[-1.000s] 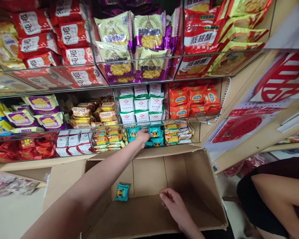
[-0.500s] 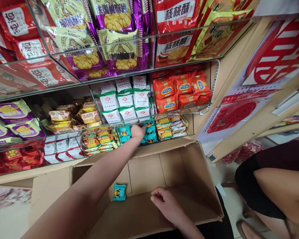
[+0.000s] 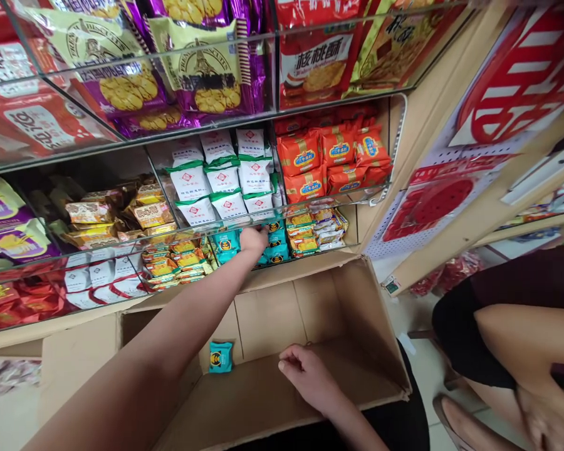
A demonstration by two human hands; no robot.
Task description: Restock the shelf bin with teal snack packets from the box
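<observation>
My left hand (image 3: 253,240) reaches across the box into a low shelf section of small teal packets (image 3: 278,244). It is among these packets; its fingertips are largely hidden, so whether it grips one does not show. My right hand (image 3: 305,378) hovers over the near side of an open cardboard box (image 3: 319,307). Its fingers are loosely curled together, with nothing visible in them. A single teal packet (image 3: 220,357) with a black and yellow print lies inside the box, below my left forearm.
Clear-fronted shelves hold white-green packets (image 3: 223,178), orange-red packets (image 3: 305,153) and large biscuit bags (image 3: 200,62). Small yellow packets (image 3: 302,233) sit right of the teal ones. A shelf post (image 3: 432,106) stands at right. Another person's bent leg (image 3: 521,319) is beyond the box.
The view has shifted slightly, so shelves and box appear farther left. My left hand stays among the teal packets, its fingers less visible. My right hand keeps its curled pose above the box.
</observation>
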